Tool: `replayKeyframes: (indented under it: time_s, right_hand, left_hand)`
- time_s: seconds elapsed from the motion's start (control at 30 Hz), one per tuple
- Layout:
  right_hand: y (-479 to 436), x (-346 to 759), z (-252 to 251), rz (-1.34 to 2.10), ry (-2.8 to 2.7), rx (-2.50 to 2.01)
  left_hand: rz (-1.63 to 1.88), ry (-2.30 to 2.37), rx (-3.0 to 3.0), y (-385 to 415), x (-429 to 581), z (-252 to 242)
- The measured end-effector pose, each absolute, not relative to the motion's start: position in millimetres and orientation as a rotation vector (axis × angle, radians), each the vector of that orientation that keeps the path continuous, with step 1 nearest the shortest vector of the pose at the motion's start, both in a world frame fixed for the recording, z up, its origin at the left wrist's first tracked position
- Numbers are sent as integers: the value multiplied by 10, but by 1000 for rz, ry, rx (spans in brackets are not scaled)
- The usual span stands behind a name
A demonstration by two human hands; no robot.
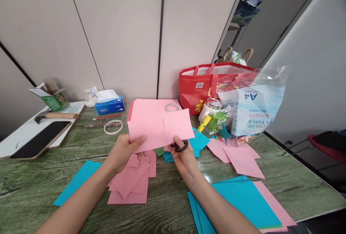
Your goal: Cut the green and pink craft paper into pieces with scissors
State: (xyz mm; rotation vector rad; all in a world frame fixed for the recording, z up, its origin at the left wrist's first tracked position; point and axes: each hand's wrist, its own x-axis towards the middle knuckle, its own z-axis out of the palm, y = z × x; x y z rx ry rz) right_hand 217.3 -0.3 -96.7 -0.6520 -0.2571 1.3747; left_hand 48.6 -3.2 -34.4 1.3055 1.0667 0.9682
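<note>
A pink paper sheet [151, 131] with a slit down from its top edge is held up over the table. My left hand [125, 151] pinches its left end, thumb in front. My right hand [183, 154] has black-handled scissors [180, 146] in its fingers, with the thumb on the paper's lower right edge; the blades are hidden behind the sheet. Below my left hand lie several pink pieces [132, 183]. Blue pieces [198, 142] lie beyond my right hand. A larger pink sheet [151, 107] lies flat behind.
Blue sheets [238, 201] lie at the front right, a blue sheet [78, 181] at the left. Behind stand a red bag [189, 91], a plastic A4 paper pack [251, 111], a glue stick [204, 123] and a tissue box [109, 105]. A phone [40, 140] and hammer [55, 116] lie left.
</note>
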Motion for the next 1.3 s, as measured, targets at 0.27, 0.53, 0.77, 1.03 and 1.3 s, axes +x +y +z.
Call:
replayKeyframes:
  time_s: [0.27, 0.53, 0.77, 1.03, 1.3]
  right_hand:
    - [-62, 2132, -915, 1217, -344, -725]
    - [-71, 2110, -918, 1310, -472, -702]
    - [-320, 1990, -828, 1710, -1138, -656]
    - [-180, 2043, -915, 1585, -573, -577]
    - [-27, 2161, -955, 1261, -456, -716]
  left_hand:
    - [1026, 1092, 1166, -22, 454, -289]
    - [1161, 1139, 1117, 53, 287, -194]
    - [1291, 1172, 1117, 47, 140, -51]
    - [990, 1087, 1190, -5, 136, 4]
    - [855, 1095, 1164, 30, 118, -20]
